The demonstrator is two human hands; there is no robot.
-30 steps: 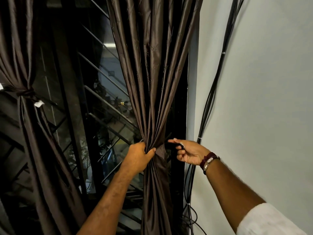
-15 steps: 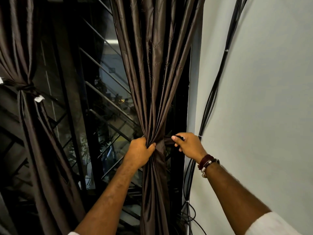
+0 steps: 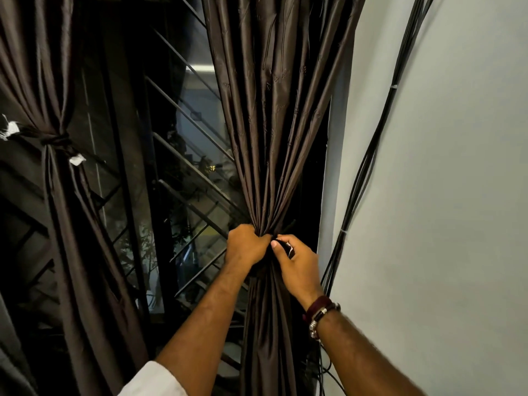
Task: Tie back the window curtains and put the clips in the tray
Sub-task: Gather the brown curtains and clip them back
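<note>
A dark brown right curtain [image 3: 274, 115] hangs gathered into a tight bunch at its middle. My left hand [image 3: 247, 245] is closed around that bunch from the left. My right hand [image 3: 298, 265] presses against the bunch from the right, pinching the end of a dark tie-back strap [image 3: 285, 247] between thumb and fingers. The left curtain [image 3: 65, 224] is bound at its waist by a knotted dark tie-back [image 3: 55, 140] with white tags. No clips and no tray are in view.
Behind the curtains is a dark window with a diagonal metal grille [image 3: 183, 155]. A pale wall [image 3: 443, 195] fills the right side. A bundle of black cables [image 3: 368, 155] runs down it close to my right wrist.
My right hand has moved left from beside the curtain to the gathered bunch, bringing the strap end up against my left hand. The view has tilted slightly down.
</note>
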